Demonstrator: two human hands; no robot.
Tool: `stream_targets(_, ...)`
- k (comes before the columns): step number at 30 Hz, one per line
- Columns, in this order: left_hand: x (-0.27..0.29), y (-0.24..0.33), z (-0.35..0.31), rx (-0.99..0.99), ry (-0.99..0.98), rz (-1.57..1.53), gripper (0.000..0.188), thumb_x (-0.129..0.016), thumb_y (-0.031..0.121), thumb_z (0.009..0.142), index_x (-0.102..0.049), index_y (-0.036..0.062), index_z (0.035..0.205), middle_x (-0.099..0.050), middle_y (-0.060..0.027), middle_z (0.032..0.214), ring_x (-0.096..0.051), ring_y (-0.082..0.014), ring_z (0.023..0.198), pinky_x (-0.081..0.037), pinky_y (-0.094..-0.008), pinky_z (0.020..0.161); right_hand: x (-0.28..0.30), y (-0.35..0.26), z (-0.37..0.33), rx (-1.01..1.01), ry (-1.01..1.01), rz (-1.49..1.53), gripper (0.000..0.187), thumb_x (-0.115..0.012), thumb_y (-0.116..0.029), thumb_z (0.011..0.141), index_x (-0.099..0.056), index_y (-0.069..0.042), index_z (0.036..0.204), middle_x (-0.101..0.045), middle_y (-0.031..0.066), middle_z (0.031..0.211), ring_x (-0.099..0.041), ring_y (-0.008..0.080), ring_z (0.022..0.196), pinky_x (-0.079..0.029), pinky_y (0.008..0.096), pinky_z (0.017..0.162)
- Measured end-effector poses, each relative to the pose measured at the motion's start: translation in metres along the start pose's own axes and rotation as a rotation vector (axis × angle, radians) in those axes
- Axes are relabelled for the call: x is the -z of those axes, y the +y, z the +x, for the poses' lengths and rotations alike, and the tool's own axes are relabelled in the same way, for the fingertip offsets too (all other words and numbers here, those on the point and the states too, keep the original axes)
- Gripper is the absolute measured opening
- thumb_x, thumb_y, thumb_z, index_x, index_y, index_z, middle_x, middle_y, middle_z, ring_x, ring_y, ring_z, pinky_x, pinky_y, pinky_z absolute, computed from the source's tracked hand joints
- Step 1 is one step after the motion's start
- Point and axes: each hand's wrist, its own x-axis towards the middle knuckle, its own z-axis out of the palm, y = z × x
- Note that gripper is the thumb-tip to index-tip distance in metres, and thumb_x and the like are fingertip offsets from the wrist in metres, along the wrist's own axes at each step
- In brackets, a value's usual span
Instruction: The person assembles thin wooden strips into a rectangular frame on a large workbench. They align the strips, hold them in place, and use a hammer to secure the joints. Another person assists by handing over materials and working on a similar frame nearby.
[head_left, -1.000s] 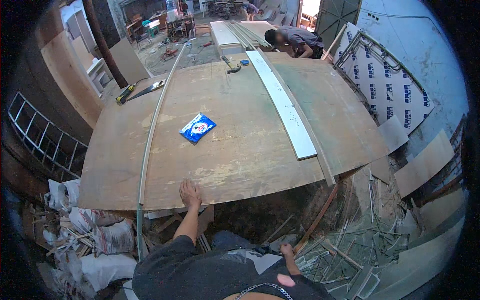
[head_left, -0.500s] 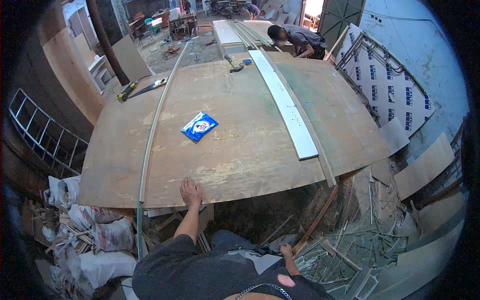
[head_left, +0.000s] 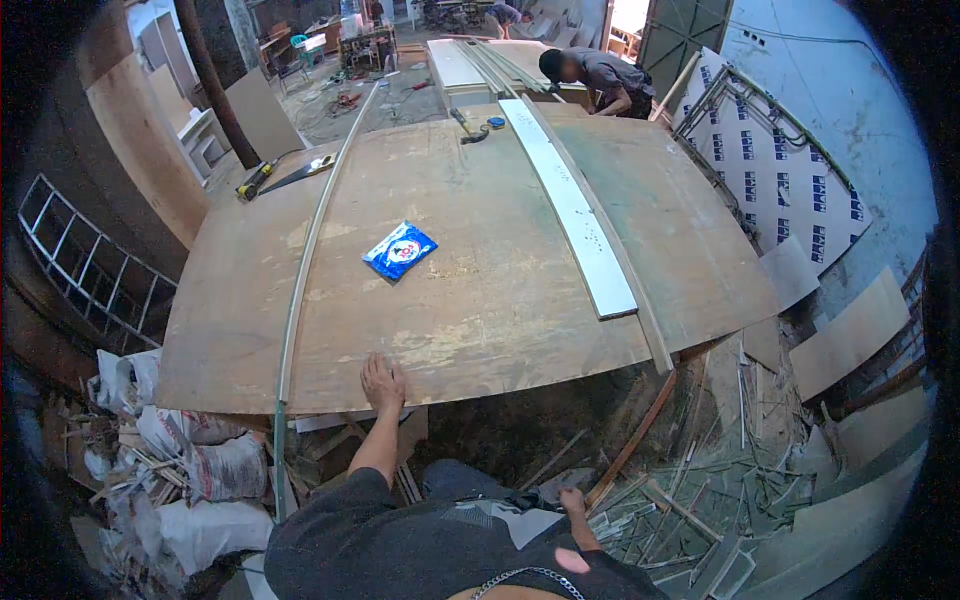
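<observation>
My left hand (head_left: 383, 382) rests palm down on the near edge of a large plywood sheet (head_left: 470, 350), fingers spread and holding nothing. Low beside my waist is my right hand (head_left: 573, 502), off the sheet with its fingers curled; whether anything is inside them is hidden. A blue-and-white packet (head_left: 400, 250) lies on the plywood beyond my left hand. To the left, a long thin strip (head_left: 312, 225) runs from the near edge to the far one. A white board (head_left: 572, 210) lies lengthwise on the right, with a narrow wooden strip (head_left: 620, 245) along its right side.
A hammer (head_left: 468, 127) and blue tape measure (head_left: 495, 123) lie at the far edge; a handsaw (head_left: 300, 174) and yellow-black tool (head_left: 256, 181) lie far left. A co-worker (head_left: 605, 78) bends over another bench. Sacks (head_left: 215, 535) stand lower left, offcuts (head_left: 690, 510) lower right.
Both my hands stay where they were. The co-worker's head has shifted slightly to the right; the things on the plywood have not moved.
</observation>
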Motion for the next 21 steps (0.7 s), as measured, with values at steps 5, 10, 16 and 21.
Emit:
stream_targets(5, -0.001, -0.002, -0.001, 0.004, 0.007, 0.003, 0.05, -0.052, 0.032, 0.086, -0.048, 0.0036, 0.126, -0.046, -0.0141, 0.134, -0.037, -0.0289, 0.128, -0.024, -0.0409, 0.11, 0.008, -0.014, -0.011, -0.062, -0.033, 0.022, 0.035, -0.062, -0.029, 0.078, -0.065, -0.001, 0.101, -0.065, 0.0222, 0.099, -0.061, 0.0363, 0.097, -0.048, 0.0422, 0.083)
stream_targets(10, -0.006, -0.005, -0.002, -0.009, 0.012, 0.012, 0.051, -0.053, 0.032, 0.085, -0.047, 0.0029, 0.127, -0.045, -0.0139, 0.134, -0.036, -0.0289, 0.128, -0.023, -0.0416, 0.11, 0.02, -0.037, -0.034, -0.109, -0.067, 0.138, 0.038, -0.062, -0.03, 0.078, -0.065, -0.001, 0.102, -0.065, 0.0214, 0.1, -0.061, 0.0357, 0.097, -0.048, 0.0415, 0.082)
stream_targets(16, -0.002, -0.01, -0.002, -0.004, 0.009, 0.008, 0.052, -0.054, 0.031, 0.084, -0.048, 0.0022, 0.126, -0.044, -0.014, 0.134, -0.035, -0.029, 0.129, -0.023, -0.0416, 0.11, 0.011, -0.032, -0.025, -0.059, -0.041, 0.048, 0.035, -0.063, -0.029, 0.078, -0.065, 0.0, 0.097, -0.065, 0.0204, 0.096, -0.062, 0.0339, 0.091, -0.047, 0.0405, 0.079)
stream_targets(21, -0.007, 0.011, -0.003, -0.015, -0.038, -0.039, 0.053, -0.053, 0.031, 0.084, -0.047, 0.002, 0.127, -0.044, -0.0141, 0.135, -0.034, -0.0292, 0.129, -0.022, -0.0414, 0.11, -0.023, 0.067, 0.052, 0.009, 0.052, 0.059, 0.031, -0.061, -0.028, 0.08, -0.064, 0.001, 0.09, -0.064, 0.0189, 0.085, -0.061, 0.0301, 0.078, -0.046, 0.0403, 0.071)
